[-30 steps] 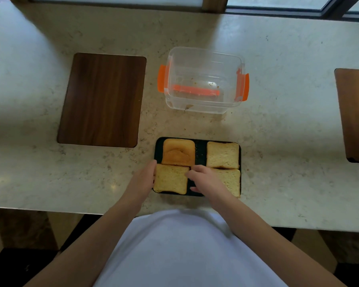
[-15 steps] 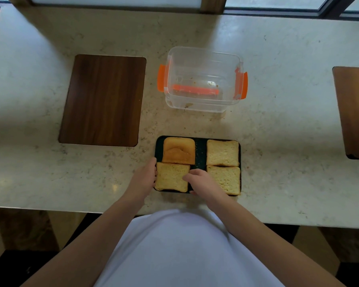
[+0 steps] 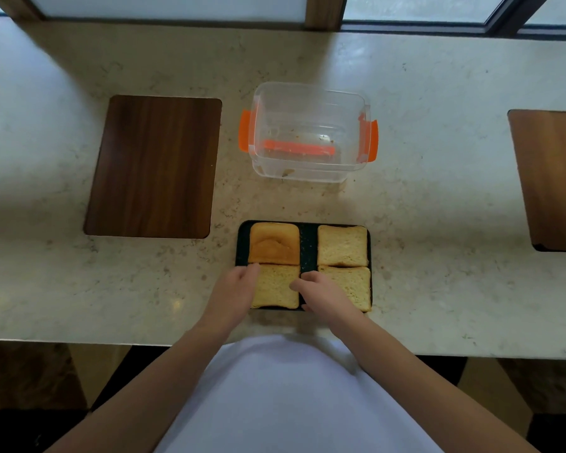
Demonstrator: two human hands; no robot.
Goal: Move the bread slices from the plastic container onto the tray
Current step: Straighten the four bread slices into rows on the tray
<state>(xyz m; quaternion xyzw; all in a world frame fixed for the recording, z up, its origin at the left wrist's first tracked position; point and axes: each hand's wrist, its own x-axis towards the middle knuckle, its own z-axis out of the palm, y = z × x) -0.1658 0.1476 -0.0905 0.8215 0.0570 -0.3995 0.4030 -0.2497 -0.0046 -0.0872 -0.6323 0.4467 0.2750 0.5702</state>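
A black tray [image 3: 307, 246] near the counter's front edge holds several toasted bread slices in a two-by-two grid. The far-left slice [image 3: 274, 243] is darker and dented, and the far-right slice [image 3: 342, 245] is pale. My left hand [image 3: 232, 292] presses against the left edge of the near-left slice [image 3: 275, 289]. My right hand [image 3: 324, 294] has its curled fingers on that slice's right edge, in the gap between the columns, and covers part of the near-right slice [image 3: 356, 286]. The near-left slice lies flat on the tray. Behind the tray, the clear plastic container [image 3: 311, 89] with orange clips holds only crumbs.
A dark wooden board [image 3: 152, 166] lies on the marble counter to the left of the container. Another wooden board [image 3: 551, 178] lies at the right edge of view. A window frame runs along the back. The counter's front edge is just below the tray.
My right hand has slid left off the near-right slice to the right edge of the near-left slice. My left hand stays at that slice's left edge.
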